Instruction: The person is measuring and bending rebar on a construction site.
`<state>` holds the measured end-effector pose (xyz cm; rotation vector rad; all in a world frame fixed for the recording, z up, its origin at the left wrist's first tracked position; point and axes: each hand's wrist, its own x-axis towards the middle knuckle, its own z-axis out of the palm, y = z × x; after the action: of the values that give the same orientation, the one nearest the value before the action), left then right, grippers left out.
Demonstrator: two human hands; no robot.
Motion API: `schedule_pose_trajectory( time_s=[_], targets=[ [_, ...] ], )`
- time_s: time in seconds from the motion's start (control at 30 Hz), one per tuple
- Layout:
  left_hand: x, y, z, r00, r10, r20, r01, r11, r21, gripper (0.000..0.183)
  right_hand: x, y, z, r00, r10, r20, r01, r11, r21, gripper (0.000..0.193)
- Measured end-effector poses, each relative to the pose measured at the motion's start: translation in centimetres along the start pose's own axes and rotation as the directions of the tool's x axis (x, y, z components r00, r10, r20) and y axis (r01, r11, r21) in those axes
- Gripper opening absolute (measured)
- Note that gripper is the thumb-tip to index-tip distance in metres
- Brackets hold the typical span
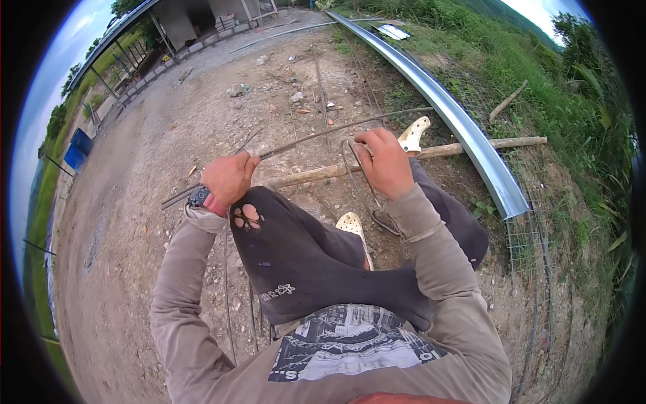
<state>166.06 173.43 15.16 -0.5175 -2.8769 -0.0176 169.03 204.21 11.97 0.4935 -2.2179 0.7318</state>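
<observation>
My left hand (229, 177) is closed around a long thin steel rod (316, 136), which slants up to the right across the ground in front of me. More rod (176, 196) sticks out on the wrist side of that hand. Between the thumb and fingers of my right hand (387, 163) is a bent steel rod (352, 176), shaped like a narrow loop. Its lower end (385, 221) hangs near my right forearm. Whether the loop touches the long rod is hard to make out. A wooden pole (316, 174) lies beyond my knees, below the long rod.
A shiny metal channel (444, 101) runs along the right side, with wire mesh (528, 249) near its close end. My cream clogs (352, 225) rest on stony ground. Several thin rods (321, 87) lie ahead. A blue barrel (79, 149) and an open-sided building (195, 27) stand farther off.
</observation>
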Motion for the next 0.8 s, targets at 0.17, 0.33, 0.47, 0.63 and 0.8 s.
schedule_pose_trajectory(
  time_s=[0.17, 0.33, 0.47, 0.63, 0.8],
  targets=[
    [0.0, -4.5, 0.6, 0.983, -0.176, 0.053, 0.179, 0.981, -0.073, 0.043, -8.2, 5.8, 1.4, 0.706, 0.597, 0.381, -0.638, 0.770, -0.024, 0.020],
    [-0.7, -7.3, 3.5, 0.961, -0.270, 0.067, 0.273, 0.961, -0.048, 0.044, -21.8, 13.3, 6.4, 0.295, 0.727, 0.620, -0.578, 0.653, -0.490, 0.029],
    [-1.5, -9.3, 7.8, 0.941, -0.330, 0.077, 0.337, 0.932, -0.129, 0.044, -21.8, 12.5, 7.0, 0.279, 0.729, 0.625, -0.512, 0.664, -0.545, 0.037],
    [-1.8, -9.6, 14.7, 0.900, -0.391, 0.194, 0.427, 0.880, -0.210, 0.047, -27.1, 15.1, 10.0, 0.192, 0.827, 0.528, -0.418, 0.556, -0.718, 0.042],
    [-1.5, -7.6, 23.5, 0.831, -0.413, 0.373, 0.515, 0.824, -0.235, 0.046, -26.3, 14.7, 7.3, 0.194, 0.821, 0.537, -0.399, 0.566, -0.722, 0.044]
  ],
)
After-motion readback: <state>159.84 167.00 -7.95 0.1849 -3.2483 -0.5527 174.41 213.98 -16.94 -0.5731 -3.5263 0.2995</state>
